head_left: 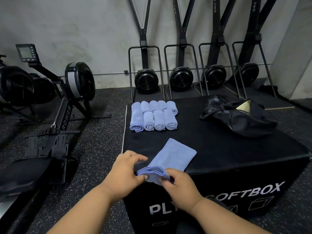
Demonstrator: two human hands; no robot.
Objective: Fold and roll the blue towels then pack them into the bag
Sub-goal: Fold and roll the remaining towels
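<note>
Gripping near end of folded blue towel [170,157] at lower centre of frame: left hand [125,171] and right hand [179,184] both with fingers [140,178] curled round bunched hem at front edge of black box [236,149]. Eight rolled towels [154,115] in two rows at upper centre, just beside each other. Black bag [239,115] slumped, mouth open, at upper right, well apart from rolls.
</note>
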